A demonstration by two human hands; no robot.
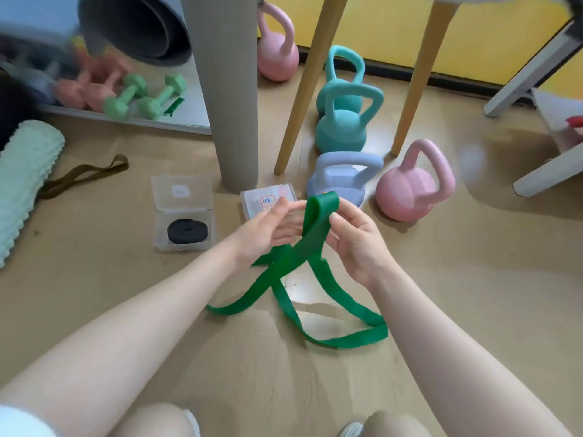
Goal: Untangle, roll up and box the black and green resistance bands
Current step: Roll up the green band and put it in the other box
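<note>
The green resistance band [293, 263] is held up over the floor by both hands, folded over at its top. My left hand [268, 230] holds the fold from the left, and my right hand [353, 238] pinches it from the right. Its long tails cross below my hands and trail in loops across the floor. The black band [187, 230] lies rolled in a coil inside an open clear plastic box [184, 212] to the left. A second clear box [268, 201] with a label sits shut behind my left hand, partly hidden.
Teal [342, 127], lilac [340, 175] and pink [410, 187] kettlebells stand just beyond my hands, among wooden table legs [303, 89] and a grey post [230, 89]. A brown band [85, 176] and a pale green foam roller [25, 184] lie at the left. Green dumbbells [142, 96] rest farther back.
</note>
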